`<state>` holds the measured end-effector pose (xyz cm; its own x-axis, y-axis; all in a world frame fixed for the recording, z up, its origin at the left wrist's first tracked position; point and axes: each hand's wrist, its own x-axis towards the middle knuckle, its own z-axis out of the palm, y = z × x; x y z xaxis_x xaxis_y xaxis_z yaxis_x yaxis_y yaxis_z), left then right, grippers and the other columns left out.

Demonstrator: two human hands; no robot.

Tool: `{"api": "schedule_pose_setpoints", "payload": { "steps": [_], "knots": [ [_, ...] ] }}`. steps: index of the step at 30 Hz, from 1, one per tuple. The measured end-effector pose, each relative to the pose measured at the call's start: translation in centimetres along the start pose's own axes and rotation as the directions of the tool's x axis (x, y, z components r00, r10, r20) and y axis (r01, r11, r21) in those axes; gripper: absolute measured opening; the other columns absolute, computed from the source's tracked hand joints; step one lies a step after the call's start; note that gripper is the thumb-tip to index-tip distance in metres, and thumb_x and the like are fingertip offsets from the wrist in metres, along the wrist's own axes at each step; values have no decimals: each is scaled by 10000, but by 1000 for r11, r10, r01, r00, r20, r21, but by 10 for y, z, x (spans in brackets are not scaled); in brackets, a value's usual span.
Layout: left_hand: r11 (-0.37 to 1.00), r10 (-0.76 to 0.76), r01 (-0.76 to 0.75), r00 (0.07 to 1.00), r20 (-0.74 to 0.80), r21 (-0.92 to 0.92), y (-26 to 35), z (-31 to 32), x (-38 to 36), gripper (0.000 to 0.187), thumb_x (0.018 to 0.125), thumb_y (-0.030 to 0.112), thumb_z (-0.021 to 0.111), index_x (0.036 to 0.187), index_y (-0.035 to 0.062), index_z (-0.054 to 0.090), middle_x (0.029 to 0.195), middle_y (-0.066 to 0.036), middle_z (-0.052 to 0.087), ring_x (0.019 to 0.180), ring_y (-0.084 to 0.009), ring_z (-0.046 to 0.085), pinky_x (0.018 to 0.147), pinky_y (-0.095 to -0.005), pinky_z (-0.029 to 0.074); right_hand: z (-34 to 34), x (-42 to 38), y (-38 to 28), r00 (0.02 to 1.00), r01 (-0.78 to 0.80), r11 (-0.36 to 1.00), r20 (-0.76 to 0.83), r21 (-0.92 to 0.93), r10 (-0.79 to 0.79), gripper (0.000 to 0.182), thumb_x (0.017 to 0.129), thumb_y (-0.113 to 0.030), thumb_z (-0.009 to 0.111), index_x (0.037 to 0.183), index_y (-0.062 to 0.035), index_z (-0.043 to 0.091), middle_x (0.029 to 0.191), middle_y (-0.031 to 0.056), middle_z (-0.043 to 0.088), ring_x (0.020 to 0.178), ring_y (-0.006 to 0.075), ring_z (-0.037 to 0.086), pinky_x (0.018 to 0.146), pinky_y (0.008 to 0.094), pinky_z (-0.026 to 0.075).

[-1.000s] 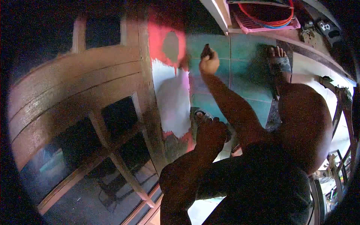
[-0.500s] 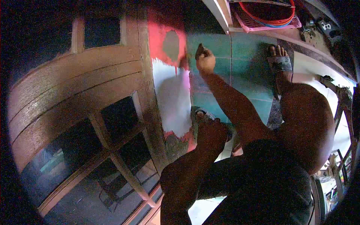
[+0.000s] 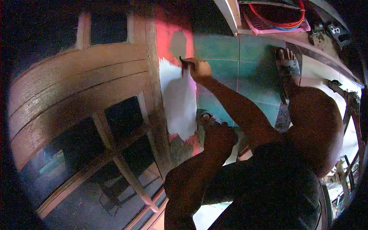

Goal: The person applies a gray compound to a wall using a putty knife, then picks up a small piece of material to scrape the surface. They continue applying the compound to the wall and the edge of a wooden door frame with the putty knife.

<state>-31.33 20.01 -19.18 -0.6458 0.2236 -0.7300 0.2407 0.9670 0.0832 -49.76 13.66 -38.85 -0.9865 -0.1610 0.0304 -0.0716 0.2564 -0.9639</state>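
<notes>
Door (image 3: 107, 63) fills L side of frame. Wall strip (image 3: 177, 107) directly R of it, upper to mid ctr. Tool (image 3: 185, 63) in R hand (image 3: 201, 71), upper ctr, in front of strip; can't tell if touching. Tiles (image 3: 255, 74) R of strip, partly behind forearm (image 3: 241, 103). One foot (image 3: 288, 57) upper R, at tiles' R edge, above knee (image 3: 314, 122); other foot (image 3: 209, 118) mid ctr, just R of strip. Tray (image 3: 278, 30) on shelf (image 3: 321, 46), top R.

To the left, brown panelled woodwork (image 3: 76, 73) with dark glass panes (image 3: 122, 117); centrally, green floor tiles (image 3: 220, 48), with paler flooring (image 3: 318, 69) to the right. Dimly lit overall, brighter along the right side, deeply shadowed at upper left.
</notes>
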Motion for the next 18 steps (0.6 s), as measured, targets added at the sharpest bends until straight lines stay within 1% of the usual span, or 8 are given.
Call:
{"api": "schedule_pose_setpoints", "payload": {
  "steps": [2, 3, 6, 8, 11, 15, 17, 18],
  "knots": [
    [997, -33, 31, 999, -30, -68, 1, 3, 0, 218, 865, 272, 602, 887, 125, 762, 909, -120, 685, 951, -329, 669, 1077, -771, 150, 2, 1, 12, 973, -225, 970, -66, -91, 220, 242, 944, -228, 534, 1092, -126, 696, 992, 186, 708, 850, 417, 679, 769, 510, 547],
    [997, -37, 34, 999, -30, -70, 2, 3, -1, 218, 865, 272, 602, 887, 125, 762, 909, -120, 685, 951, -329, 669, 1077, -771, 150, 3, 2, 25, 947, -196, 978, -245, 69, 207, 237, 929, -234, 573, 1096, -126, 700, 1020, 178, 704, 910, 411, 675, 800, 485, 545],
    [993, -26, 22, 999, -36, -120, 1, -1, -5, 199, 863, 230, 597, 872, 106, 752, 892, -131, 671, 923, -314, 670, 1076, -747, 195, 6, 31, 44, 912, -265, 964, -316, 31, 260, 231, 908, -226, 596, 1072, -111, 711, 1017, 174, 708, 951, 397, 674, 832, 469, 542],
    [997, 47, -53, 993, -104, -59, -2, -4, -12, 173, 851, 199, 609, 867, 89, 741, 901, -137, 669, 918, -316, 670, 1066, -752, 207, 21, 51, 45, 871, -287, 936, -351, 205, 344, 221, 874, -188, 597, 1043, -108, 715, 993, 185, 706, 946, 393, 674, 830, 475, 544],
    [993, 8, -40, 960, -280, -110, -2, 19, -15, 162, 848, 175, 610, 870, 71, 732, 907, -144, 662, 919, -317, 669, 1061, -752, 212, 60, 62, 71, 959, -199, 886, 102, -419, 264, 211, 852, -240, 609, 993, -127, 718, 909, 197, 701, 877, 410, 680, 785, 487, 558],
    [984, 130, -178, 803, -582, -25, -6, 33, -18, 155, 844, 163, 608, 857, 61, 723, 906, -151, 655, 912, -327, 664, 1028, -672, 341, 17, 28, 18, 977, -171, 970, 99, -176, 190, 287, 896, -255, 542, 1125, -168, 692, 952, 186, 710, 850, 406, 681, 798, 493, 562],
    [995, 97, -100, 957, -274, 6, -2, -3, -13, 152, 833, 162, 612, 856, 60, 722, 920, -156, 650, 913, -331, 661, 958, -580, 438, 15, 11, 37, 974, 8, 986, 223, -165, 29, 329, 901, -231, 528, 1191, -163, 667, 987, 188, 709, 879, 406, 682, 807, 499, 557],
    [995, 98, -101, 956, -276, 5, -2, -4, -10, 152, 833, 162, 612, 856, 60, 722, 920, -156, 650, 913, -331, 661, 958, -580, 438, 21, 7, 50, 975, 10, 986, 222, -167, 28, 329, 901, -231, 528, 1191, -163, 667, 987, 188, 709, 879, 406, 682, 807, 499, 557]
  ]
}}
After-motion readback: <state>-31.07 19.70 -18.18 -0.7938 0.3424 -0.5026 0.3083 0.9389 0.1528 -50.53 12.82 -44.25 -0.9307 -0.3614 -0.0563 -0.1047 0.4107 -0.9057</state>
